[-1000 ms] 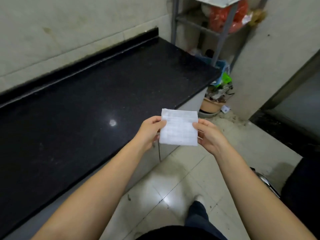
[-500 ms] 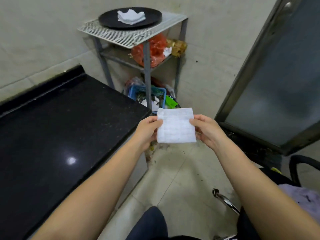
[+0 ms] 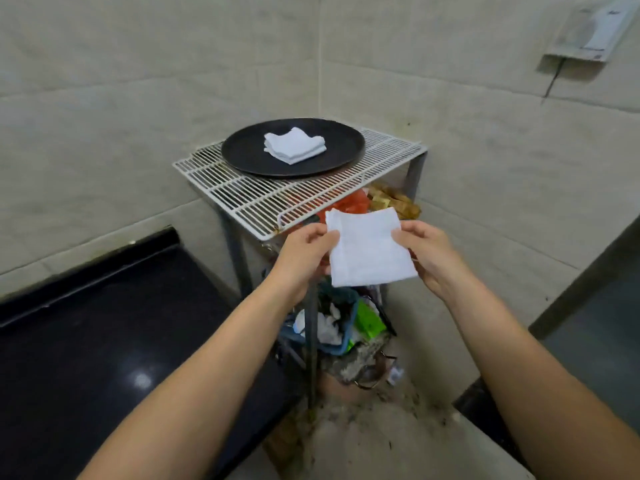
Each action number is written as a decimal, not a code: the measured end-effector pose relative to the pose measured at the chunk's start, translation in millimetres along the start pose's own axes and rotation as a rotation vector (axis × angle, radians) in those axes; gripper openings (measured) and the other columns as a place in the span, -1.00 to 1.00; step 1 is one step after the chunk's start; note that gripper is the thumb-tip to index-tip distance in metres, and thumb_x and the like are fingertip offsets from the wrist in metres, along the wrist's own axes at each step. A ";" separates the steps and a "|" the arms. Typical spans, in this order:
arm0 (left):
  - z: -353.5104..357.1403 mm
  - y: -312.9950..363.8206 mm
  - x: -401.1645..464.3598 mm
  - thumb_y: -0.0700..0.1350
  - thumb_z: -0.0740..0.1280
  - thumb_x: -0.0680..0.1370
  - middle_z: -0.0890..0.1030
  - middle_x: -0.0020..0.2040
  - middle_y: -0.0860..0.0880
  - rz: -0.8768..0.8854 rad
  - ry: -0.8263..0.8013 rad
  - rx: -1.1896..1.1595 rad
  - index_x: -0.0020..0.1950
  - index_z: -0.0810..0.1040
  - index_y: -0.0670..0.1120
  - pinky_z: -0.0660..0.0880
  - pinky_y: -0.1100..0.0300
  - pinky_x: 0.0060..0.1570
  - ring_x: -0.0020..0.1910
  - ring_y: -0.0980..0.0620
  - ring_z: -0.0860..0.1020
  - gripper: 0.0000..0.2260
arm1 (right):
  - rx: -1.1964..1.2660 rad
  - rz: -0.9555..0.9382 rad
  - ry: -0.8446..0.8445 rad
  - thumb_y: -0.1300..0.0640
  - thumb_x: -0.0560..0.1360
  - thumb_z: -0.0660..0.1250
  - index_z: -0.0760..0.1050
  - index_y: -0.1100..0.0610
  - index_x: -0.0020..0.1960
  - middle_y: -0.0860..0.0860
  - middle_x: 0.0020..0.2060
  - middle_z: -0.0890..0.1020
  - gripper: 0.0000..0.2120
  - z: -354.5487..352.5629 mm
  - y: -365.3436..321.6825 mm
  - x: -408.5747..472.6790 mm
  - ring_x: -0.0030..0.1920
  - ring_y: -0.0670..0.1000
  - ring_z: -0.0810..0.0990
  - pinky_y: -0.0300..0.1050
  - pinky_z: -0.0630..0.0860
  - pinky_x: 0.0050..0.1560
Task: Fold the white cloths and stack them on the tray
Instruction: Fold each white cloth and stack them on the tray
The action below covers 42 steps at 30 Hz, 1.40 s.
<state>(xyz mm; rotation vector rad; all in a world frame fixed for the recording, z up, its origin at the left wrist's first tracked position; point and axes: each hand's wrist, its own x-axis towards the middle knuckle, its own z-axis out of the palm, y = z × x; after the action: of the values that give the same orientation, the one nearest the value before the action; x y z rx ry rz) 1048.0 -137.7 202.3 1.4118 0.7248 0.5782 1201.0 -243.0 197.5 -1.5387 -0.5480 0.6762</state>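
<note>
Now turned toward the wire rack (image 3: 263,199), both hands pinch a folded white cloth (image 3: 369,249): left hand (image 3: 304,252), right hand (image 3: 429,254). Beyond, a dark tray (image 3: 242,150) holds folded cloths (image 3: 294,145).

No legible text, label, brand, number or sign found. The wall fixture (image 3: 588,27) at upper right carries faint dark marks, too blurred to read. Packaging in the bin (image 3: 369,320) under the rack shows no readable print.
</note>
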 end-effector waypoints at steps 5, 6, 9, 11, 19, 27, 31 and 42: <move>-17.2 50.4 71.8 -0.15 0.24 0.60 0.52 -0.15 -0.16 0.110 0.182 0.075 0.05 0.51 -0.33 0.49 0.22 -0.34 -0.21 -0.03 0.49 -0.77 | -0.100 -0.139 -0.139 0.24 0.53 0.31 0.55 0.08 -0.12 0.02 -0.17 0.63 -0.90 30.8 -50.7 108.5 -0.20 -0.03 0.59 -0.12 0.51 -0.16; -22.4 59.4 90.1 -0.15 0.24 0.59 0.52 -0.12 -0.16 0.125 0.222 0.084 0.07 0.50 -0.34 0.52 0.17 -0.28 -0.19 -0.04 0.50 -0.76 | -0.145 -0.181 -0.169 0.23 0.52 0.31 0.55 0.06 -0.11 -0.01 -0.17 0.62 -0.90 39.7 -60.5 132.7 -0.18 -0.03 0.59 -0.13 0.51 -0.16; -36.9 81.1 144.9 -0.15 0.25 0.59 0.56 -0.08 -0.17 0.113 0.350 0.064 0.03 0.52 -0.24 0.61 0.02 -0.13 -0.12 -0.08 0.57 -0.84 | -0.195 -0.253 -0.264 0.22 0.51 0.32 0.55 0.03 -0.14 -0.04 -0.19 0.62 -0.88 68.6 -83.5 206.9 -0.18 -0.04 0.58 -0.16 0.50 -0.17; -44.9 91.2 183.5 -0.17 0.25 0.58 0.58 -0.08 -0.16 0.081 0.428 0.042 0.00 0.50 -0.19 0.62 0.07 -0.20 -0.11 -0.07 0.60 -0.90 | -0.226 -0.276 -0.313 0.23 0.51 0.32 0.54 0.04 -0.13 -0.04 -0.19 0.62 -0.89 87.5 -96.9 255.2 -0.17 -0.03 0.58 -0.16 0.49 -0.14; -70.3 83.1 297.2 -0.25 0.25 0.56 0.44 -0.20 -0.19 -0.101 0.647 0.048 -0.28 0.34 -0.12 0.53 0.26 -0.55 -0.31 -0.05 0.47 -0.77 | -0.433 -0.256 -0.504 0.27 0.49 0.31 0.54 0.11 -0.09 0.08 -0.08 0.58 -0.92 146.3 -98.3 387.2 -0.04 0.03 0.53 -0.14 0.42 -0.05; -71.7 56.4 319.8 -0.23 0.27 0.55 0.45 -0.24 -0.15 -0.164 0.766 0.280 -0.35 0.30 -0.12 0.61 0.12 -0.38 -0.29 -0.11 0.52 -0.71 | -0.610 -0.290 -0.551 0.24 0.49 0.28 0.57 0.15 0.00 0.02 -0.07 0.57 -0.87 151.0 -73.0 408.0 -0.02 0.01 0.52 -0.13 0.40 -0.05; -72.4 55.1 315.9 -0.23 0.25 0.53 0.44 -0.32 -0.16 -0.173 0.821 0.384 -0.40 0.30 -0.11 0.61 -0.06 -0.14 -0.29 -0.14 0.51 -0.69 | -0.656 -0.299 -0.542 0.19 0.50 0.29 0.55 0.16 0.10 0.06 0.04 0.59 -0.81 149.6 -73.6 402.5 0.11 0.06 0.54 -0.04 0.47 0.14; -105.5 56.8 158.9 -0.08 0.22 0.59 0.49 -0.27 -0.07 0.001 0.933 0.411 -0.04 0.39 -0.13 0.33 0.21 -0.47 -0.43 0.03 0.43 -0.88 | -0.677 -0.805 -0.547 0.09 0.56 0.24 0.49 0.20 0.21 0.15 0.16 0.56 -0.72 187.3 -103.7 254.1 0.17 0.14 0.52 -0.08 0.41 0.10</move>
<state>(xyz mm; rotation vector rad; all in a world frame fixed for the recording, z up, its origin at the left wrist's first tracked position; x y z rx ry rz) 1078.2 55.3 240.6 1.4825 1.6522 1.1593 1255.4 76.0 272.9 -1.5287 -1.8338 0.2616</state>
